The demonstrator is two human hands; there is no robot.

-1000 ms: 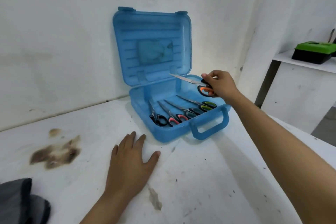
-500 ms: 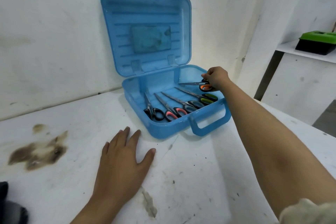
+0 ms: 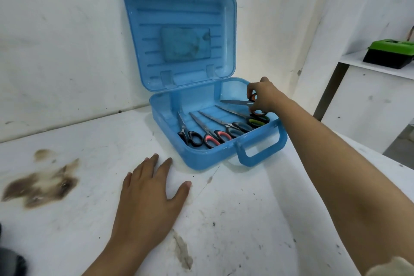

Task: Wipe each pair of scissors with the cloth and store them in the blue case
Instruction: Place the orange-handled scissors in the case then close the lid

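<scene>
4 scissors lie stored in the blue case at the bench's back edge; right grip grasping orange-handled scissors over its right end, left grip released flat on bench, storage apparently near complete.

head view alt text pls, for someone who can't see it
A person's right hand grips orange-handled scissors over the right end of an open blue case on a stained white table, beside four pairs of scissors already lying in it. The left hand rests flat on the table in front of the case.
</scene>
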